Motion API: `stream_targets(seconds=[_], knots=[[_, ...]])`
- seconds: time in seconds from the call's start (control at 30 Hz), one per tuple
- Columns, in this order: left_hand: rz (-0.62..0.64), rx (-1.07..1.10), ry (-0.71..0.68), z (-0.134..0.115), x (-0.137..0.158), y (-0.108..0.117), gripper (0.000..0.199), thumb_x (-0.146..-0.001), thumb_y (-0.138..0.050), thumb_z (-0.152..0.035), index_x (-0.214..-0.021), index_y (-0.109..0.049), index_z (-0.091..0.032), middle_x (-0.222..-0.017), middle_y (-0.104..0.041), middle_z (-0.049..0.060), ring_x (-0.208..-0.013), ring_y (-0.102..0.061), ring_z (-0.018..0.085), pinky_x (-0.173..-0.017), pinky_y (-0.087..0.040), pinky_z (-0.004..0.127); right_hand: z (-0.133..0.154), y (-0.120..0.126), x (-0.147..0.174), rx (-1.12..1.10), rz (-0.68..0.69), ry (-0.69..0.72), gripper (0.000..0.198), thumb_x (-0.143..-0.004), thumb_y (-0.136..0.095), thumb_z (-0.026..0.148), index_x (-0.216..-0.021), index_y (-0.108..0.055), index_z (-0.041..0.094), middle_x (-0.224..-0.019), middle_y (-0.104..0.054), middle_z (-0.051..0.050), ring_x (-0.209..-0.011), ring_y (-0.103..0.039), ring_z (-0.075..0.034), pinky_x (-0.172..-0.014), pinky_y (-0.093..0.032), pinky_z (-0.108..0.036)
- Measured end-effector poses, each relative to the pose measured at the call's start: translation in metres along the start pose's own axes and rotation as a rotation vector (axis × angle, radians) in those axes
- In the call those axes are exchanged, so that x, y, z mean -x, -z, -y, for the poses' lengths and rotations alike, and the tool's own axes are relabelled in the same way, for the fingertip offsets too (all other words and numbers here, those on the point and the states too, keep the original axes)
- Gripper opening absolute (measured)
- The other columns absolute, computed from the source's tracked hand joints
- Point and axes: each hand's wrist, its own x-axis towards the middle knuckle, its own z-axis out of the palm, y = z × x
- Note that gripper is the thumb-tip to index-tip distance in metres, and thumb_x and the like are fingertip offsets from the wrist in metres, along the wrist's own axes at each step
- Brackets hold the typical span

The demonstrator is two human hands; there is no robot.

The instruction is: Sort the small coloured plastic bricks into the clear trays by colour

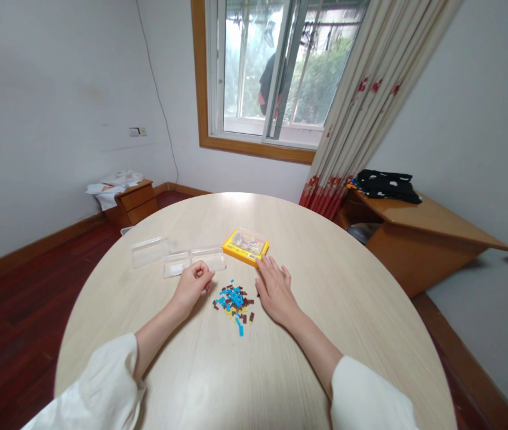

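Two hands (276, 291), one yellow box (245, 246), perhaps three clear trays (148, 252).

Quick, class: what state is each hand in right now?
Left hand: closed, fingers curled; whether it holds anything cannot be told.
Right hand: open, fingers spread, fingertips by the yellow box.

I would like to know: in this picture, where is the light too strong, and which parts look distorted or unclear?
Head view: daylight washes out parts of the window, and glare whitens the far edge of the table; same head view: the wooden cabinet at right looks stretched, and print on the yellow box is too unclear to read.
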Motion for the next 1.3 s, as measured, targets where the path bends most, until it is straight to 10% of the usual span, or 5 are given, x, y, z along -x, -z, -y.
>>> stream_targets(seconds=[0.37, 0.83, 1.1, 1.3], knots=[[0.027, -0.089, -0.019, -0.001, 0.001, -0.001, 0.026, -0.063, -0.060, -0.032, -0.055, -0.039, -0.018, -0.040, -0.044, -0.007, -0.040, -0.037, 0.007, -0.045, -0.027, 0.018, 0.001, 0.010, -0.005, 0.066, 0.038, 0.035, 0.042, -0.090, -0.036, 0.025, -0.132, -0.040, 0.020, -0.133, -0.050, -0.011, -0.125, -0.040, -0.027, -0.104, -0.013, -0.059], [0.019, -0.075, -0.014, -0.002, 0.001, 0.000, 0.026, -0.062, -0.060, -0.030, -0.054, -0.039, -0.018, -0.040, -0.044, -0.007, -0.040, -0.037, 0.007, -0.045, -0.027, 0.018, 0.001, 0.023, -0.006, 0.130, -0.205, 0.046, 0.024, -0.089, -0.039, 0.022, -0.077, -0.060, 0.020, -0.078, -0.060, -0.004, -0.082, -0.051, -0.019, -0.096, -0.022, -0.047], [0.020, -0.084, -0.010, -0.002, 0.001, -0.001, 0.025, -0.062, -0.060, -0.030, -0.054, -0.039, -0.018, -0.040, -0.043, -0.007, -0.040, -0.038, 0.007, -0.045, -0.027, 0.018, -0.008, 0.012, -0.007, 0.070, -0.261, -0.049, 0.042, -0.086, -0.043, 0.029, -0.126, -0.047, 0.018, -0.133, -0.041, -0.016, -0.127, -0.031, -0.030, -0.099, -0.025, -0.051], [0.023, -0.076, -0.008, 0.000, 0.000, 0.000, 0.024, -0.062, -0.059, -0.029, -0.053, -0.039, -0.018, -0.039, -0.042, -0.007, -0.039, -0.037, 0.007, -0.044, -0.026, 0.018, -0.015, 0.005, -0.007, 0.002, -0.234, -0.045, 0.031, -0.088, -0.038, 0.029, -0.111, -0.055, 0.018, -0.134, -0.043, -0.016, -0.131, -0.030, -0.029, -0.101, -0.026, -0.055]])
